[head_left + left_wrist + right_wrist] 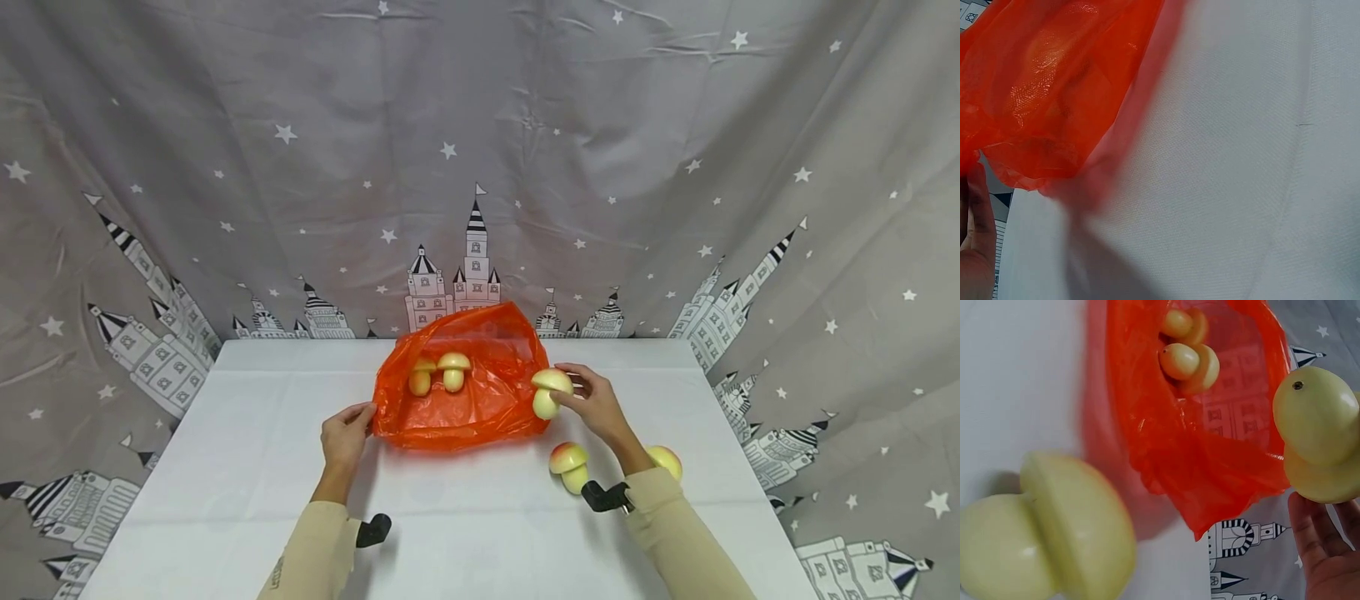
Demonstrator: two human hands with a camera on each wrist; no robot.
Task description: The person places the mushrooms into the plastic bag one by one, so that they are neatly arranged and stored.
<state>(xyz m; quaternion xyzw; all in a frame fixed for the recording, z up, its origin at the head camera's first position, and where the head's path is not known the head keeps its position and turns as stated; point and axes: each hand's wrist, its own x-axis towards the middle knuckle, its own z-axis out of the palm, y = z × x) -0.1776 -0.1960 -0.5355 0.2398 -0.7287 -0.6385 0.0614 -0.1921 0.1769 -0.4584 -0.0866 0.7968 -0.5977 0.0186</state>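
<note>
A yellow toy mushroom (546, 404) is held at the right edge of a red plastic bag (450, 437), where that edge is overlapped by it in the head view; whether the two touch cannot be told. The bag's mouth is spread wide toward the viewer, and its raised back rim is seen against the curtain (480, 100), above the table's far edge. Between the forearms, in front of the bag's lower edge, a broad stretch of white tabletop (465, 542) is shown; more is seen left of the left hand (347, 437).

The held mushroom is smooth and pale, with a rounded cap above a plump stem; a small dark spot is shown on the stem's end in the right wrist view. It is pinched by the thumb and fingers of the right hand (600, 404). The bag's left side is gripped between the left thumb and fingers.

Inside the bag, two mushrooms (453, 380) are seen side by side, left of its middle. Another mushroom (570, 467), its cap tinged red, is tipped on the table near the right wrist. A yellow-and-red rounded object (666, 460) is partly hidden behind the right sleeve (675, 525). The grey curtain is printed with stars and castles.
</note>
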